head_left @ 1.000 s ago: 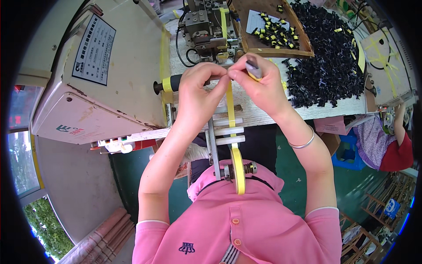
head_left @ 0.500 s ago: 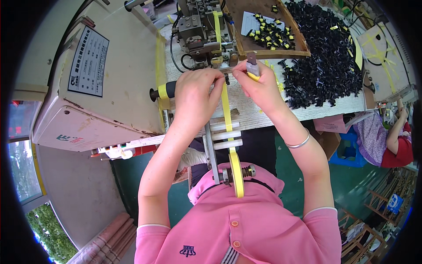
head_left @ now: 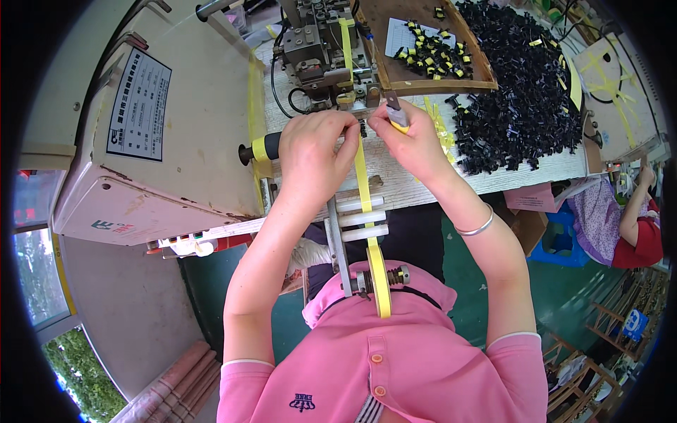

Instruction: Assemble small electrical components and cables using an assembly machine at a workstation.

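A yellow-handled utility knife [head_left: 396, 115] is in my right hand [head_left: 417, 144], its blade pointing away from me toward the machine. My left hand [head_left: 319, 148] is closed in a pinch; its fingertips hide whatever lies between them. A small black plastic part [head_left: 363, 128] shows in the narrow gap between both hands, at the upper end of a yellow tape [head_left: 362, 173]. The tape runs down over white rollers [head_left: 362, 218] to a yellow tape roll [head_left: 379, 282] in front of my body.
Ahead stands a metal machine [head_left: 321, 56] threaded with yellow tape. A wooden tray [head_left: 437, 86] holds black-and-yellow parts, with a big heap of black parts [head_left: 515, 106] on its right. Yellow tape strips [head_left: 441, 130] lie beside my right hand. A beige cabinet [head_left: 190, 141] fills the left.
My right hand and the knife have shifted slightly left and down, closer to my left hand. My left hand has barely moved.
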{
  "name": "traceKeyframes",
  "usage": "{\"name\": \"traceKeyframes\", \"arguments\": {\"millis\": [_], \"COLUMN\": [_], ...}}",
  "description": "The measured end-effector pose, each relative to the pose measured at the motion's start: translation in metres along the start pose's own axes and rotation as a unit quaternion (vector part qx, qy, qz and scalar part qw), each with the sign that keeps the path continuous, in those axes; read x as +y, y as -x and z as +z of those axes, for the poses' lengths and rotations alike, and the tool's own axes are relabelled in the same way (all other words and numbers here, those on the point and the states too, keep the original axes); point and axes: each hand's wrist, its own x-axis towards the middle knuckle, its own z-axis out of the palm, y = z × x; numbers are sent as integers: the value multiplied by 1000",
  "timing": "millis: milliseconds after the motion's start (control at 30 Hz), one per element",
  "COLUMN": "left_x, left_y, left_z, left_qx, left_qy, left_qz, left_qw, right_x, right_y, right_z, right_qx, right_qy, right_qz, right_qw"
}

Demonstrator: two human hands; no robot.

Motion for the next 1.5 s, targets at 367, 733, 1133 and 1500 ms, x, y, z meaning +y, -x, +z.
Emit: {"name": "traceKeyframes", "arguments": {"millis": [367,733,1133,1500], "left_x": [-6,-11,-11,0], "left_y": [1,2,4,-11], "left_z": [-5,-12,-10,-2], "left_qx": [1,-54,-44,-26], "left_qy": [-3,-6,5,47], "left_qz": [39,99,92,24], "left_qw": [999,994,995,998], "right_x": [-5,-16,-12,-30], "right_y": [1,1,8,9], "right_z": [-6,0,-5,-14], "right_qx": [-39,-28,-22,-17], "right_qy": [-41,65,18,117], "right_qz": [50,-57,4,43], "right_qw": [997,996,1000,992]}}
